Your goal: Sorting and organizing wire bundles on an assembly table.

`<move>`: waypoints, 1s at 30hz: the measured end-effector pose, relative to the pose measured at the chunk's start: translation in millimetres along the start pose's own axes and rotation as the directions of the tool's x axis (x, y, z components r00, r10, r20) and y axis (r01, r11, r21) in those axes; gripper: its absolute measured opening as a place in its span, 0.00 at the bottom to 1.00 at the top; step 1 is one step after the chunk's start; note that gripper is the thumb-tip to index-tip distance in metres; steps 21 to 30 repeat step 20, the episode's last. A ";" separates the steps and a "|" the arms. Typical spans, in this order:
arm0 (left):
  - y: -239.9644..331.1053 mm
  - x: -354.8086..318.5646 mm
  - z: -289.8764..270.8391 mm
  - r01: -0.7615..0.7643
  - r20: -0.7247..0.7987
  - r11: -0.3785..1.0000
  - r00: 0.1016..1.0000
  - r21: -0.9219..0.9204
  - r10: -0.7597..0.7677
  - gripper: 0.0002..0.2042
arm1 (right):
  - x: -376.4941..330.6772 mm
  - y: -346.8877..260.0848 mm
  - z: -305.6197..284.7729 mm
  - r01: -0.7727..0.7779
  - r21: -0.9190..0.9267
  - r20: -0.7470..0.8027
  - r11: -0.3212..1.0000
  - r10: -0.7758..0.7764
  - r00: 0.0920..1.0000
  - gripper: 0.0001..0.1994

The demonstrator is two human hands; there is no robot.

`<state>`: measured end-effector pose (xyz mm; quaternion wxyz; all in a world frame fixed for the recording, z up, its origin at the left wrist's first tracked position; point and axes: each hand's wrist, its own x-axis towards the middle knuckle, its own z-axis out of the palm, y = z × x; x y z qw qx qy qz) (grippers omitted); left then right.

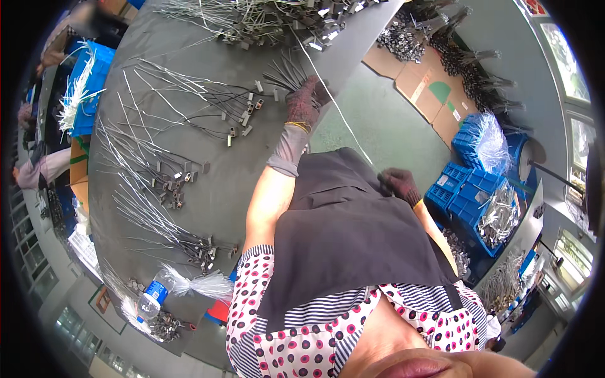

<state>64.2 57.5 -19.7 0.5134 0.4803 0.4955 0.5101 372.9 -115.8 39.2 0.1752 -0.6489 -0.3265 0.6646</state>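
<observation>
My left hand (304,104), in a dark red knit glove, is closed around a bundle of dark cables (287,74) at the table's edge. Their loose ends fan out to the left, and the rest is hidden by the glove. A long thin whitish wire (340,112) slants from the heap at the back, past my left hand, toward my right hand. At the right of my dark apron, my gloved right hand (401,183) is curled and slightly blurred, with the wire's near end at its fingers. Left of my left hand lie spread cables with small metal-ended connectors (242,116).
A big heap of cables (271,22) covers the grey table's (208,57) back. More bunches (157,220) and a water bottle (152,299) lie left. At right are flattened cardboard (419,91) with cable bundles and blue crates (472,201). Another person (44,170) sits far left.
</observation>
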 end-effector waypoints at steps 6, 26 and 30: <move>24.1 8.2 7.1 0.334 0.040 0.477 0.849 -0.813 -0.527 0.11 | -40.4 80.9 -46.8 -0.065 -0.302 -0.143 0.951 0.022 0.989 0.14; 24.2 1.5 -65.2 -0.008 -0.304 0.583 0.859 -0.813 -0.412 0.11 | 6.8 151.6 -92.2 -0.095 -0.119 -0.186 0.988 0.072 0.980 0.15; 24.2 1.5 -65.2 -0.008 -0.304 0.583 0.859 -0.813 -0.412 0.11 | 6.8 151.6 -92.2 -0.095 -0.119 -0.186 0.988 0.072 0.980 0.15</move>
